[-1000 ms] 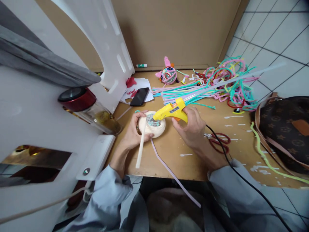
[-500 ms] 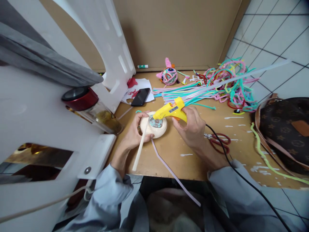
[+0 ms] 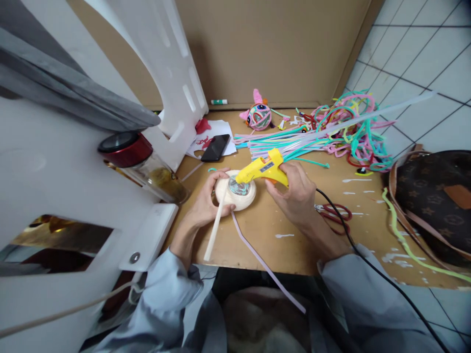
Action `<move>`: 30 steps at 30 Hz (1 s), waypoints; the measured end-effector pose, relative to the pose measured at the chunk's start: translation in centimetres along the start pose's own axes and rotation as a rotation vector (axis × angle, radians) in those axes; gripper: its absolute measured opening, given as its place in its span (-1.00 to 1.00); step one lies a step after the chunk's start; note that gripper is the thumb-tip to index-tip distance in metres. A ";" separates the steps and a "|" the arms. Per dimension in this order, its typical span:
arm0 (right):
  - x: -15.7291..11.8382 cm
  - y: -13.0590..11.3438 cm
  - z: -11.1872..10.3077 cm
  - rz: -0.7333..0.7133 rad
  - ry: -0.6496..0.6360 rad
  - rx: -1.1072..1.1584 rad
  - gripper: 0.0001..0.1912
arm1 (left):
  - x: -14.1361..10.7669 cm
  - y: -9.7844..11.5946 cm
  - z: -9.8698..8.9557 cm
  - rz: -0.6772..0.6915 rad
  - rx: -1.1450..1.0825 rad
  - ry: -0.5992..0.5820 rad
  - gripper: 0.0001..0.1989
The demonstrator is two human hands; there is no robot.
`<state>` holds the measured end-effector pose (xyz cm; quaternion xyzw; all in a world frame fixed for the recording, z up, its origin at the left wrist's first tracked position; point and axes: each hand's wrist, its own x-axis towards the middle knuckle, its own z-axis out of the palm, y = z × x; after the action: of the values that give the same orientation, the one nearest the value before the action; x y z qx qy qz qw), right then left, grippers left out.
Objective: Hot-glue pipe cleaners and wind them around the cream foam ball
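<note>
And there, toward the right, the brown tabletop [image 3: 294, 260] is dotted with white smears [image 3: 284, 236], with red-handled scissors [image 3: 326, 210] laid among them! Along the back, paper [image 3: 221, 128], a pink-eared figure [image 3: 258, 119] and coloured stems [image 3: 274, 143] are spread.

Glue gun handle [image 3: 282, 177] half-hidden in right grip [image 3: 297, 193]

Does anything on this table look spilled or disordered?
Yes: whitish streaks, like dried drips, mark the table, mostly on its right side; at the back right, pipe cleaners lie tangled, unlike the straight bunch beside them.
</note>
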<state>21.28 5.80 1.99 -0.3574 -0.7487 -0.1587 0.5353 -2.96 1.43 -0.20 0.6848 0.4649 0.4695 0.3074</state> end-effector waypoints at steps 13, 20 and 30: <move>0.0 0.2 0.2 0.001 -0.006 0.068 -0.85 | 0.0 0.2 0.1 -0.001 -0.003 -0.026 -0.28; 0.1 0.3 -0.3 -0.005 -0.032 0.065 -0.85 | 0.0 0.2 0.1 0.006 -0.003 -0.015 -0.27; -0.3 0.7 -0.5 0.041 -0.092 0.059 -0.85 | 0.0 0.5 0.1 -0.019 -0.026 -0.025 -0.27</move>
<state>22.14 5.86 1.77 -0.3636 -0.7695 -0.1087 0.5137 -2.67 1.25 0.15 0.6820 0.4616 0.4639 0.3265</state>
